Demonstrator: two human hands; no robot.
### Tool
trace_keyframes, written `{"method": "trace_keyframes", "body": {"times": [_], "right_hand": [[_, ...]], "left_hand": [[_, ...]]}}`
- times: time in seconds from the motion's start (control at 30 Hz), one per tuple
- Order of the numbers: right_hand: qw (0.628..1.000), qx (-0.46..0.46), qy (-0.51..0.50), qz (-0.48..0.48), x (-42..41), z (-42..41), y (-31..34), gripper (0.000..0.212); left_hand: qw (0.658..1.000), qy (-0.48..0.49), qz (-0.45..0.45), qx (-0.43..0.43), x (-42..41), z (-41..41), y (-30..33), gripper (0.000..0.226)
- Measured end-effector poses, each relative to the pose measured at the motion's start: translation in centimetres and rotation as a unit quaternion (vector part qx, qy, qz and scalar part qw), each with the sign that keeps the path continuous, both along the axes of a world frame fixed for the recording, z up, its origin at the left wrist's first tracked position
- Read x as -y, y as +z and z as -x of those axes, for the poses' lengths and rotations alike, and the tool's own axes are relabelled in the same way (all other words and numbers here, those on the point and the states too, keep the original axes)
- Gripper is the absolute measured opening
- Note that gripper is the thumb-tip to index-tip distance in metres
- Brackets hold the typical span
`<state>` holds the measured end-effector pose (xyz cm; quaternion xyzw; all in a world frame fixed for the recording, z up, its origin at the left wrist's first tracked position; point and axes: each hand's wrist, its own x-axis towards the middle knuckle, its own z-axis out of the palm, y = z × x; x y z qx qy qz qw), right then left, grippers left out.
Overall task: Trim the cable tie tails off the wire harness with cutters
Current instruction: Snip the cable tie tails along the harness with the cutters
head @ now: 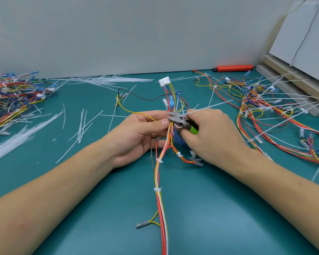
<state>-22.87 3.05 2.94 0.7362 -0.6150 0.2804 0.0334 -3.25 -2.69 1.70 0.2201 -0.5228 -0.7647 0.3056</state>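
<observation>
Centrally, harness [168, 126] pinched by left fingers [163, 123]

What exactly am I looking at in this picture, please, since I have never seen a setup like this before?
There is no machine here: a person works with bare hands, filmed by one wide-angle camera worn on the head, looking down at a teal table. The left hand pinches a wire harness of red, yellow, white and orange wires bound by small white ties. The right hand grips green-handled cutters, whose open blades sit by the bundle where a long white cable tie tail sticks out. Loose cable ties and cut tails lie on the left. Piles of harnesses lie far left and right; the right ones have untrimmed tails. A red utility knife lies by the wall.
</observation>
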Motion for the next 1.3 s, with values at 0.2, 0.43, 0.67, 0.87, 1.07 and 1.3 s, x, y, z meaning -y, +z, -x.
{"method": "trace_keyframes", "body": {"times": [0.2,0.43,0.67,0.87,1.07,1.3], "right_hand": [[1.0,-0.02,0.01,0.013,0.06,0.06,0.06,0.031],[1.0,0.011,0.004,0.006,0.03,0.13,-0.02,0.027],[0.999,0.047,0.004,-0.007,0.06,0.33,0.11,0.034],[0.999,0.036,0.007,-0.024,0.19,0.36,0.15,0.034],[0.999,0.026,0.01,-0.026,0.19,0.13,0.32,0.028],[0.999,0.024,0.01,-0.027,0.16,0.18,0.26,0.027]], "left_hand": [[1.0,0.007,-0.008,0.013,0.0,0.06,0.22,0.031],[0.999,0.017,-0.024,0.017,-0.07,0.1,0.23,0.037],[0.999,0.027,-0.03,0.02,-0.17,0.21,0.4,0.036],[0.999,0.033,-0.026,0.025,-0.28,0.25,0.56,0.04],[0.999,0.028,-0.022,0.021,-0.18,0.14,0.33,0.041],[1.0,0.017,-0.014,0.008,-0.15,0.22,0.22,0.031]]}}
